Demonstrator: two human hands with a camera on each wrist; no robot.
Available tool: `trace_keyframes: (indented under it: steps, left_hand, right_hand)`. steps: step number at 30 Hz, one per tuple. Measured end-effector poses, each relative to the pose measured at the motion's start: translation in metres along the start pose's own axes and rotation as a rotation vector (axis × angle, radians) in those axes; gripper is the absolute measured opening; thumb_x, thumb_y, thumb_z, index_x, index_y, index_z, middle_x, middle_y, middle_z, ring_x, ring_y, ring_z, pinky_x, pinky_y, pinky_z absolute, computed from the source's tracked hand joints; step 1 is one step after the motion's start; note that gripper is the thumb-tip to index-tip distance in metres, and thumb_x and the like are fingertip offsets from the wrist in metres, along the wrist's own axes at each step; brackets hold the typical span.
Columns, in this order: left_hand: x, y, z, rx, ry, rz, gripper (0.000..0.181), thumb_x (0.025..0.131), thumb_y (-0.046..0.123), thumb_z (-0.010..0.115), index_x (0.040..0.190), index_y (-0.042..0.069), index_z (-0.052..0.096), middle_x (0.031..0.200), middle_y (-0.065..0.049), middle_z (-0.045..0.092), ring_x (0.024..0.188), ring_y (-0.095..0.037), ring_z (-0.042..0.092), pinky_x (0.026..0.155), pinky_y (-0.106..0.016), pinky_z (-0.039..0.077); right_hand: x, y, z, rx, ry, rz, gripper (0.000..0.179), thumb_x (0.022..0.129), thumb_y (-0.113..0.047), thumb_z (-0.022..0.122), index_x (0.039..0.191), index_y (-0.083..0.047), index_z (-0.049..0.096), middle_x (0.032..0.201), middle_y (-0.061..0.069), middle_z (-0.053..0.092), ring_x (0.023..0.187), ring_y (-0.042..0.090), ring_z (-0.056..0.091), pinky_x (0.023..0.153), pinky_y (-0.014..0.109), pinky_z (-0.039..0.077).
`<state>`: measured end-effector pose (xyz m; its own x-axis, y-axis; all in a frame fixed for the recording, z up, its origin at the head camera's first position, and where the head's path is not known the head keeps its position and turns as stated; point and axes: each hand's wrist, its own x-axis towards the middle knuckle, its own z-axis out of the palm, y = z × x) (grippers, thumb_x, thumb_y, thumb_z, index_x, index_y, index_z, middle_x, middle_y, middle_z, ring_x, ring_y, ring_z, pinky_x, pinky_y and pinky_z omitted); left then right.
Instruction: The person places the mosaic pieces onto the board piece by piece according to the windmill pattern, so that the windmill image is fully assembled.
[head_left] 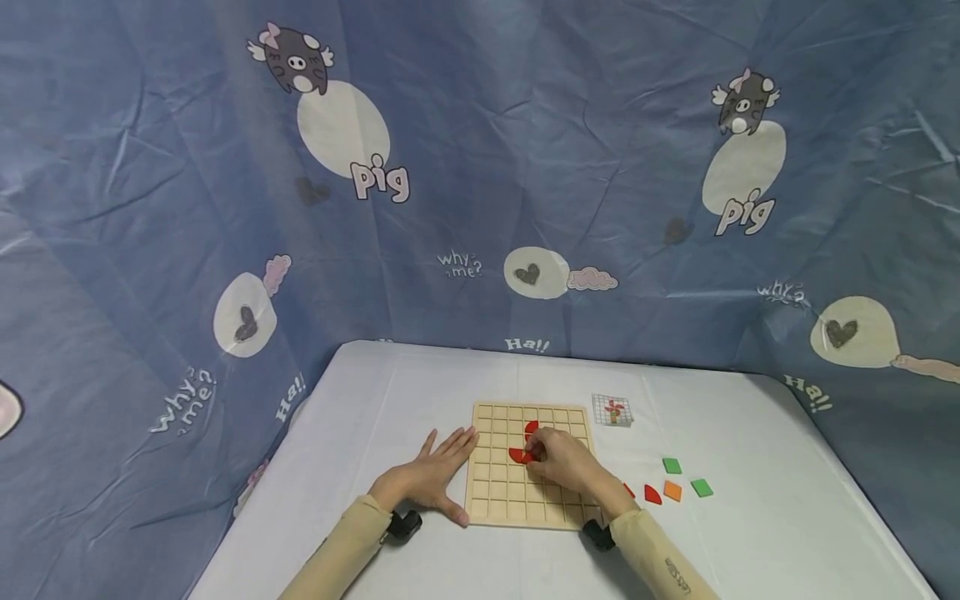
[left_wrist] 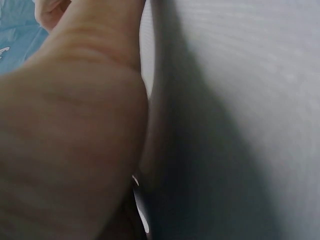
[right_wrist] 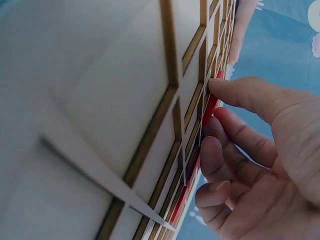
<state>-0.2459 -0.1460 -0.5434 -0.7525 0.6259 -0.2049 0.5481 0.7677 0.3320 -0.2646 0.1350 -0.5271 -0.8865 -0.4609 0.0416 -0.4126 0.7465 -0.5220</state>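
A wooden grid board (head_left: 497,492) lies flat on the white table. My left hand (head_left: 431,477) rests with spread fingers along its left edge, the fingertips and thumb touching the frame. Over the middle of the board, my right hand (head_left: 562,460) pinches a red piece (right_wrist: 210,110) between thumb and forefinger, low at the grid; the other fingers are curled. One red quarter-round piece (head_left: 516,456) sits in a cell just left of the right fingertips. Another red piece (head_left: 532,427) shows above them, partly hidden by the hand. The left wrist view shows mostly the left hand, blurred, and the tabletop.
A small card (head_left: 612,410) with a gridded red, orange and green picture lies beyond the board's right corner. Right of the board are a red quarter-round piece (head_left: 652,494), an orange square (head_left: 672,491) and two green squares (head_left: 701,487). Another red piece (head_left: 628,491) is partly behind the right forearm.
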Motion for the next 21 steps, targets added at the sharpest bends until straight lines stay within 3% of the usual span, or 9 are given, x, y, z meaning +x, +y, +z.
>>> trace_keyframes:
  steps: [9, 21]
  left_hand:
    - [0.000, 0.000, 0.001, 0.005, 0.005, 0.002, 0.134, 0.062, 0.073, 0.072, 0.156, 0.008, 0.001, 0.164, -0.010, -0.003, 0.151, -0.030, -0.001, 0.116, -0.064, -0.004]
    - [0.000, -0.001, 0.000, -0.003, 0.008, 0.012, 0.134, 0.063, 0.072, 0.072, 0.156, 0.007, 0.001, 0.164, -0.010, -0.003, 0.151, -0.030, -0.001, 0.116, -0.064, -0.004]
  right_hand:
    - [0.000, 0.002, 0.001, 0.043, -0.003, -0.009, 0.020, 0.081, -0.016, 0.077, 0.099, -0.012, 0.068, 0.089, -0.005, 0.065, 0.077, 0.007, 0.056, 0.068, 0.024, 0.049]
    - [0.001, 0.007, -0.010, 0.014, -0.023, -0.060, 0.020, 0.081, -0.012, 0.075, 0.099, -0.011, 0.067, 0.089, -0.005, 0.064, 0.077, 0.006, 0.055, 0.066, 0.023, 0.048]
